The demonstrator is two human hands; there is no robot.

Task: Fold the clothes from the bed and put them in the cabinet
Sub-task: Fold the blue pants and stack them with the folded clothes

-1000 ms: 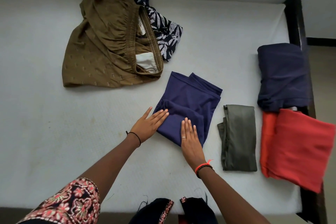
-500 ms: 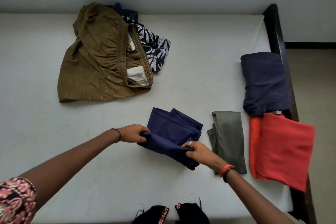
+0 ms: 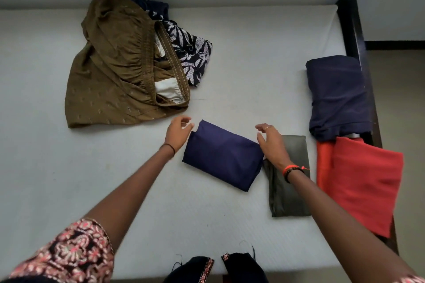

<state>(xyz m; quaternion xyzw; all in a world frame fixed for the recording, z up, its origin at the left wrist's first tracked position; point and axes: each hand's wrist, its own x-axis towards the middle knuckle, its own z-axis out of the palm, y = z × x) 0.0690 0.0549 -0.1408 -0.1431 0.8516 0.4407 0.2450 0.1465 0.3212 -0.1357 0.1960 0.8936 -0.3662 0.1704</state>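
A navy-purple cloth (image 3: 222, 155) lies folded into a compact rectangle in the middle of the white mattress (image 3: 46, 167). My left hand (image 3: 178, 132) hovers at its far left corner, fingers loosely curled and holding nothing. Over the cloth's right edge my right hand (image 3: 270, 142) hangs relaxed and blurred, partly above a folded olive-grey garment (image 3: 287, 188). An unfolded brown garment (image 3: 115, 76) lies at the back left, covering part of a dark floral-print piece (image 3: 190, 50).
A folded dark navy garment (image 3: 338, 96) and a folded red one (image 3: 361, 181) sit along the right side, overhanging the black bed frame (image 3: 351, 20). A pale wall runs behind the bed. Floor shows at far right.
Both hands gripped the navy-purple cloth's near edge, carried it over into a smaller fold, then let go. The cloth now lies flat and both hands are off it.
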